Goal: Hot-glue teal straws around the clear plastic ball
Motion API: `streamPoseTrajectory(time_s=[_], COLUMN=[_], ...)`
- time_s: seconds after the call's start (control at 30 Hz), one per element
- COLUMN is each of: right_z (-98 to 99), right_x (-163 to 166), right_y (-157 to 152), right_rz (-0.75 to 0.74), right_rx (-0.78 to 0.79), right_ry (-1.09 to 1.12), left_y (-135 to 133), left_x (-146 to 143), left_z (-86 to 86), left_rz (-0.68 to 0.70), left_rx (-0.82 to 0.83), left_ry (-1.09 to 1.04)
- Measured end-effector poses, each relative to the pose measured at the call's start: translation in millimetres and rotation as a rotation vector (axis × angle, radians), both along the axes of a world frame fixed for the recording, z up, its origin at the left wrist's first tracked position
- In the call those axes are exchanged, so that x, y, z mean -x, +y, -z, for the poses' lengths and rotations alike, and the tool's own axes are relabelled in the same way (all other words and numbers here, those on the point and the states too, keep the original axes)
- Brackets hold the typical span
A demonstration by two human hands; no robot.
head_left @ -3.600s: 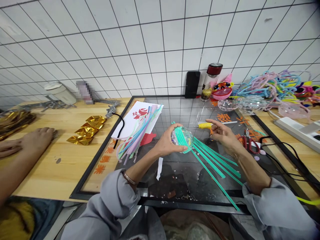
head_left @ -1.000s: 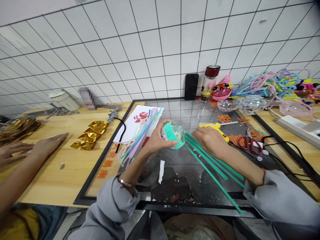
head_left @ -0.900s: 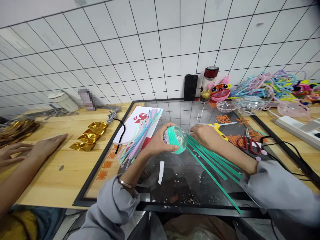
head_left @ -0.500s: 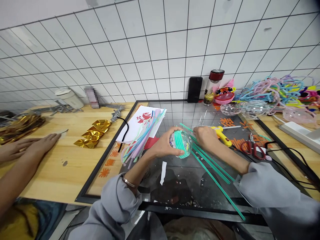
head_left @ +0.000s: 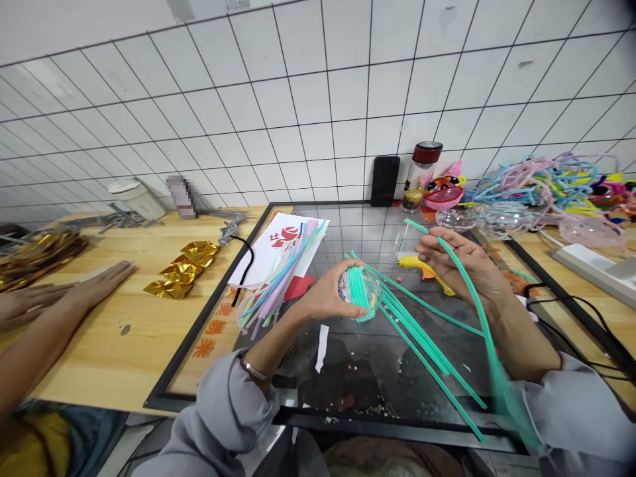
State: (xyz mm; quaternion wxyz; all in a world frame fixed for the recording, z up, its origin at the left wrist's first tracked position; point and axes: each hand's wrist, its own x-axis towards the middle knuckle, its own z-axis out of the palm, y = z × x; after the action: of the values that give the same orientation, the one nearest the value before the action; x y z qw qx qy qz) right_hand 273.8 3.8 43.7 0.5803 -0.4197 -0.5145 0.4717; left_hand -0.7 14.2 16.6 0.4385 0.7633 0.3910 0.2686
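My left hand (head_left: 325,291) is wrapped round a clear ball (head_left: 375,291) with rows of green strips (head_left: 356,291) across its side. In my right hand (head_left: 470,271), raised to the right, a long green strip (head_left: 467,285) passes between the fingers. Its lower end is blurred and hangs down past my wrist. Several loose green strips (head_left: 422,348) lie on the dark glass beneath and right of the ball. Left of my right hand's fingers rests a yellow hot glue gun (head_left: 430,270), partly covered by that hand.
White paper (head_left: 268,238) carries a bundle of pastel strips (head_left: 283,271). A phone (head_left: 385,180) and a glass bottle (head_left: 420,175) stand by the wall. To the right are tangled strips (head_left: 541,185) and a power strip (head_left: 601,271). Another person's hands (head_left: 99,288) rest left, near gold foil (head_left: 186,268).
My right hand has moved up and right, away from the ball, with a green strip in it. The red scissors are now hidden behind it. My left hand stays on the ball.
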Motion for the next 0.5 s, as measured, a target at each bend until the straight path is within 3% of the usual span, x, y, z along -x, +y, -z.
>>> streamPoseTrajectory(time_s=[0.1,0.27,0.5], right_z=[6.2,12.4,23.8], right_x=[1.0,13.9,31.9], right_y=[0.0,-5.8,-23.6], right_rz=[-0.039,0.022,0.130], right_rx=[-0.015,-0.075,-0.439], right_ry=[0.005,-0.044,-0.379], left_y=[0.6,0.7,0.3], left_x=[-0.4,-0.9,0.5], left_z=[1.1,2.5,2.9], left_rz=[-0.006,0.008,0.022], left_rx=[-0.018,-0.026,-0.042], left_ry=[0.007,0.000,0.032])
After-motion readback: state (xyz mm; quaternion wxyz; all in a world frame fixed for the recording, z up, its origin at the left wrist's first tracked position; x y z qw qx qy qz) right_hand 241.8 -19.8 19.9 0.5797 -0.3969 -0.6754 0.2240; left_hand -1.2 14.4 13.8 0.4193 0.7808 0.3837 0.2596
